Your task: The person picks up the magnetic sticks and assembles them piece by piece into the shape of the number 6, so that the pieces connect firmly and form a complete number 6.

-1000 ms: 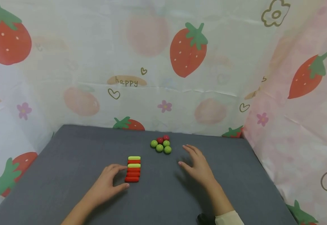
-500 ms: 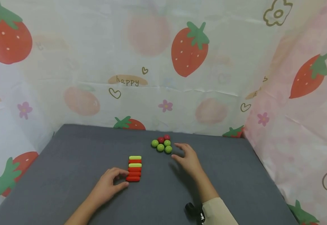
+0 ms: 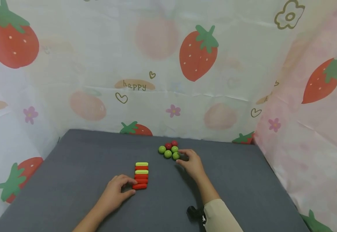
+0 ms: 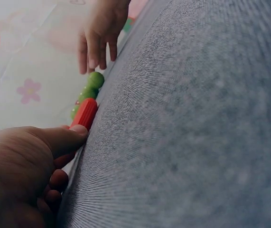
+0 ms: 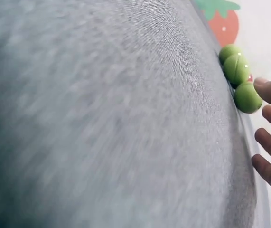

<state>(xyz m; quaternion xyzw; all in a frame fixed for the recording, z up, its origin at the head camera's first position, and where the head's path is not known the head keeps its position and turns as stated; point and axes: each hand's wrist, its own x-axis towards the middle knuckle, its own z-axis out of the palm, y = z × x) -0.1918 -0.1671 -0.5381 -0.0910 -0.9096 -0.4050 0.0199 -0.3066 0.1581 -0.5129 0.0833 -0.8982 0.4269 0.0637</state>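
My left hand (image 3: pixel 114 195) pinches the left end of the nearest red block (image 3: pixel 139 186), a short ribbed stick with rounded ends. In the left wrist view, the thumb presses on that red block (image 4: pixel 86 111). It lies slightly askew at the near end of a row of red and yellow blocks (image 3: pixel 141 172). My right hand (image 3: pixel 193 166) is beside a cluster of green and dark red balls, thumb and index finger spread around the nearest green ball (image 3: pixel 176 156). The right wrist view has the thumb tip right at this green ball (image 5: pixel 247 98), the other fingers apart.
The other green balls (image 3: pixel 168 154) and two dark red balls (image 3: pixel 168 146) sit close together toward the back of the dark grey table (image 3: pixel 93 161). A strawberry-print curtain (image 3: pixel 99 64) rises behind and at the sides. A black device (image 3: pixel 194 212) is at the right wrist.
My right hand has moved left to the nearest green ball. My left hand has slid down to the nearest red block and closed finger and thumb on it; the block has turned slightly.
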